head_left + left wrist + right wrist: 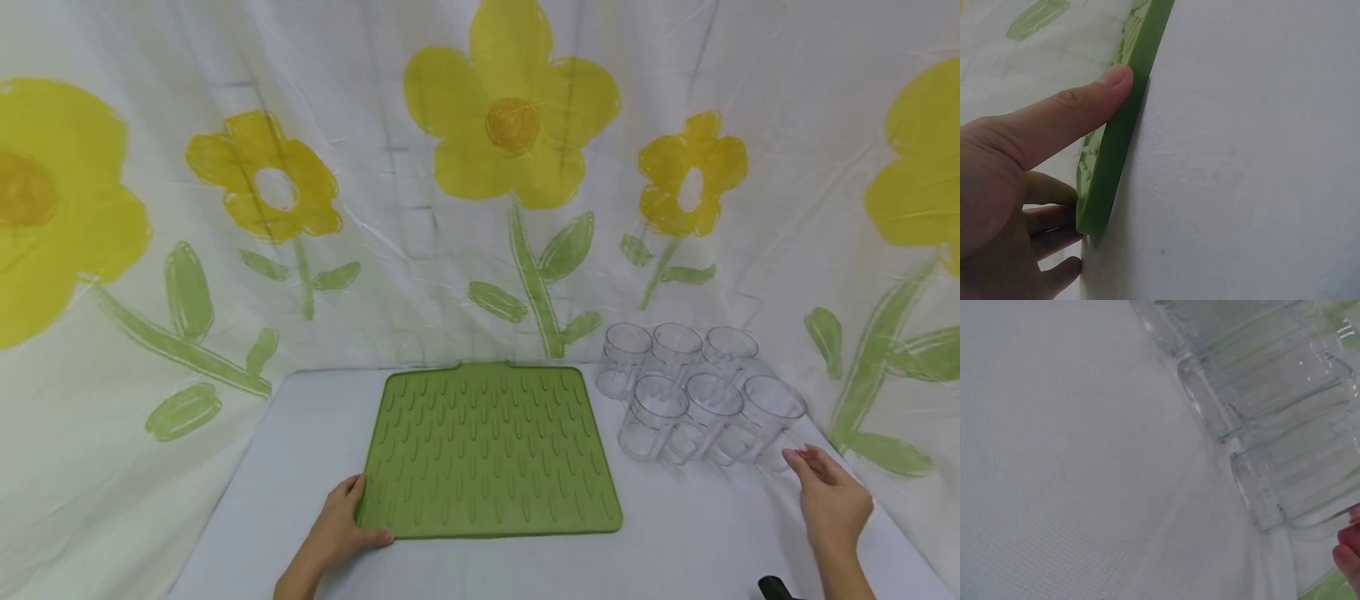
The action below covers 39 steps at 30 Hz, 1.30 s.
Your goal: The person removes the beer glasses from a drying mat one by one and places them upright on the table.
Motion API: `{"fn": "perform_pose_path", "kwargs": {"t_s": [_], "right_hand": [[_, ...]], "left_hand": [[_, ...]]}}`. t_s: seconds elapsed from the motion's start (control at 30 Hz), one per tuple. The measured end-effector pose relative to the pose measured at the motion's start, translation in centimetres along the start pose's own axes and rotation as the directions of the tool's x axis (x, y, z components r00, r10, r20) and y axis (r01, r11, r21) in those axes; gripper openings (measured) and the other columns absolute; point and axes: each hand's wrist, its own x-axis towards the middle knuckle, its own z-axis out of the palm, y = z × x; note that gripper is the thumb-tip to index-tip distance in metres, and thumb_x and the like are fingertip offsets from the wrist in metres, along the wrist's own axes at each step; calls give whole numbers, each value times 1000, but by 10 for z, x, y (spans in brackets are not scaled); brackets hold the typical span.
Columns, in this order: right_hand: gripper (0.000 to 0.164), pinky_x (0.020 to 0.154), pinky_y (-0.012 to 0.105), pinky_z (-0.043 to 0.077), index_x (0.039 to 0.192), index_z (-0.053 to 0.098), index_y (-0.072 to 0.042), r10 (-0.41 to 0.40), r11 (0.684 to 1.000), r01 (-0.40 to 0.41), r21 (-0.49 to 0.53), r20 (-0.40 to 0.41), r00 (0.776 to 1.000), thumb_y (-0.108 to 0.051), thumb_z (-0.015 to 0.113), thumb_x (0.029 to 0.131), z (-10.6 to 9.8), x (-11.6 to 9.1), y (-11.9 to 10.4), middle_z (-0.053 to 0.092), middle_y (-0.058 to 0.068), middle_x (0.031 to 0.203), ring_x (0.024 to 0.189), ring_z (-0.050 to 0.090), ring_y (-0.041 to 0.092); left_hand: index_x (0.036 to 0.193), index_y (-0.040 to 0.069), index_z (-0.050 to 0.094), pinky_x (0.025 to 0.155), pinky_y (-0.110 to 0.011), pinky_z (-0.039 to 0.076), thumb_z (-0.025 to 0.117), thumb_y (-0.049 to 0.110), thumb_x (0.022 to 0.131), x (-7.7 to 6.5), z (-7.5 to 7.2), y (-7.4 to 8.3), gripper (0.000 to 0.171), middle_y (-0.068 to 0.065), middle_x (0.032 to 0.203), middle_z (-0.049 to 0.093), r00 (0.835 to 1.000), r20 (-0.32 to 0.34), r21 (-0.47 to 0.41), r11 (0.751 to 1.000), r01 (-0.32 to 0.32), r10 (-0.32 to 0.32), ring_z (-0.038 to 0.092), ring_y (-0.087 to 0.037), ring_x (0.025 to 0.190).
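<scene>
A green mat with raised oblong ridges lies flat on the white table. My left hand rests at its near left corner, the straight thumb along the near edge and the other fingers against the left side. Several clear mugs with handles stand upright in two rows to the right of the mat. At the front row's right end, my right hand pinches the handle of the end mug. In the right wrist view only its fingertips show, right at that handle.
Two more front-row mugs stand close beside the end one, including the left one; a back-row mug is behind them. A white curtain with painted flowers hangs behind the table. A black rounded end shows at the bottom edge.
</scene>
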Motion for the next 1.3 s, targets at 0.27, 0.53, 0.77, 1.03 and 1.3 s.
{"fn": "perform_pose_path", "kwargs": {"t_s": [0.27, 0.53, 0.77, 1.03, 1.3], "right_hand": [[31, 66, -3, 47, 106, 75, -24, -38, 997, 35, 67, 33, 999, -9, 80, 79, -7, 8, 5, 66, -34, 76, 71, 62, -19], [46, 103, 3, 37, 123, 67, -5, -189, 973, 189, -132, 6, 982, -14, 80, 80, 1, -15, -34, 60, -43, 93, 103, 52, -23], [48, 113, 8, 28, 132, 62, -9, -216, 931, 245, -273, 131, 968, -23, 73, 88, 9, -24, -56, 52, -41, 118, 113, 38, -27], [54, 122, 26, 25, 139, 52, -2, -355, 824, 481, -298, 389, 850, -19, 69, 90, 27, -32, -81, 49, 24, 144, 142, 39, 30], [63, 99, 76, 29, 138, 47, 6, -490, 705, 693, -153, 601, 631, -21, 72, 87, 58, -50, -91, 43, 32, 140, 129, 36, 56]], "left_hand": [[144, -16, 30, 112, -63, 31, 92, 39, 58, -1, 0, -1, 119, -35, 147, 33, 1000, -3, 15, 1000, 4, -4, 30, -54, 136], [144, -17, 29, 113, -63, 30, 93, 36, 58, -1, -1, -1, 119, -35, 146, 33, 1000, -12, 3, 1000, -11, 11, 30, -53, 136], [145, -15, 29, 114, -63, 29, 92, 38, 59, -1, -1, 2, 120, -33, 146, 33, 1000, 7, 12, 1000, 6, -6, 26, -51, 138], [144, -16, 28, 114, -64, 28, 91, 40, 60, 0, -4, 1, 119, -34, 147, 32, 1000, 16, 24, 1000, -6, 6, 25, -53, 138], [145, -16, 27, 113, -66, 26, 92, 38, 59, 4, -7, 2, 120, -38, 149, 28, 1000, 30, 17, 1000, -4, 3, 24, -57, 138]]}}
